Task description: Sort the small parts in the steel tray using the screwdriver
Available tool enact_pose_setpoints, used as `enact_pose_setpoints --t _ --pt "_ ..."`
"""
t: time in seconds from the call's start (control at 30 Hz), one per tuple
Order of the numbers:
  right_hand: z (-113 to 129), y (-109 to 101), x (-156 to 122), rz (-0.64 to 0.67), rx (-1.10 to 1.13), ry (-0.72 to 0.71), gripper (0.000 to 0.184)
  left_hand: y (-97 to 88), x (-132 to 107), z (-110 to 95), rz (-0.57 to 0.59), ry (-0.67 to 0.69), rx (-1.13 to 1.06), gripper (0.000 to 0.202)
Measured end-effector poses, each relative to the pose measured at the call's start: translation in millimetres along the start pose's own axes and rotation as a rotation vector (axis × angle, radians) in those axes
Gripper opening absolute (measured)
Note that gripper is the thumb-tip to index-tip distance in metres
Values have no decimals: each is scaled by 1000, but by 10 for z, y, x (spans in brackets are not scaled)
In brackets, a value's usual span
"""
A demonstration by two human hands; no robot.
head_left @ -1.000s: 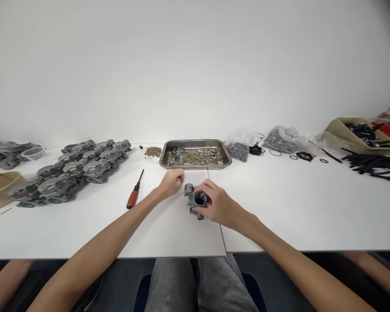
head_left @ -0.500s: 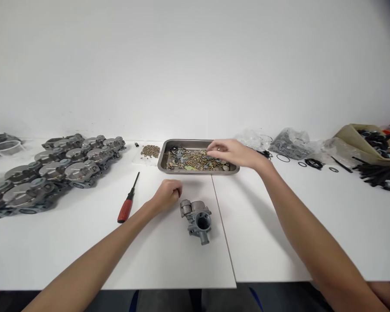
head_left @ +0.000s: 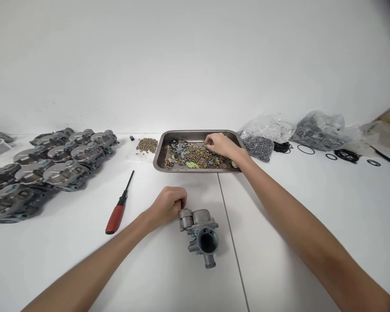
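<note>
A grey metal carburetor (head_left: 199, 232) lies on the white table, its round bore facing me. Just behind its left end rests my left hand (head_left: 170, 203), curled closed; whatever its fingers may hold is hidden. My right hand (head_left: 219, 145) reaches into a metal tray (head_left: 198, 170) strewn with brass screws (head_left: 198, 155) and other small parts. Its thumb and fingers are pinched together among the screws, and I cannot make out what is between them. To the left of my left hand lies a screwdriver (head_left: 116, 214) with a red handle and a dark shaft.
Rows of assembled carburetors (head_left: 65, 173) fill the left side. A pile of small brass parts (head_left: 147, 145) lies left of the tray. Plastic bags of parts (head_left: 318, 128), black rubber rings (head_left: 306, 149) and a black coil (head_left: 346, 155) line the wall at right.
My right hand has come down from above the tray into the screws, its fingers closing together. The view has shifted closer. My left hand stays curled near the carburetor.
</note>
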State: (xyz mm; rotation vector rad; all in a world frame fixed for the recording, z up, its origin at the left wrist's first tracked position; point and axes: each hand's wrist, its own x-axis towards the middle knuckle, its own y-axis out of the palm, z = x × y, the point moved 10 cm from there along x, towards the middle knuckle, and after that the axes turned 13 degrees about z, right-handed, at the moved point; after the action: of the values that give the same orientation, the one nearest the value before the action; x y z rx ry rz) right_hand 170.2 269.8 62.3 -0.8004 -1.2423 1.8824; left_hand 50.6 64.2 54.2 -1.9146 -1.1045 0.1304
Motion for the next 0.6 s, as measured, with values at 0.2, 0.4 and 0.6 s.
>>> enact_pose_setpoints --t 0.2,0.4,0.6 --pt "309 55 -39 17 74 -162 15 -21 22 -38 4 -1 7 25" --pt "622 323 -92 349 120 -300 9 -41 23 -44 19 -1 75 25" --pt "587 379 -85 410 68 -297 14 -399 -47 51 -169 -86 245 26"
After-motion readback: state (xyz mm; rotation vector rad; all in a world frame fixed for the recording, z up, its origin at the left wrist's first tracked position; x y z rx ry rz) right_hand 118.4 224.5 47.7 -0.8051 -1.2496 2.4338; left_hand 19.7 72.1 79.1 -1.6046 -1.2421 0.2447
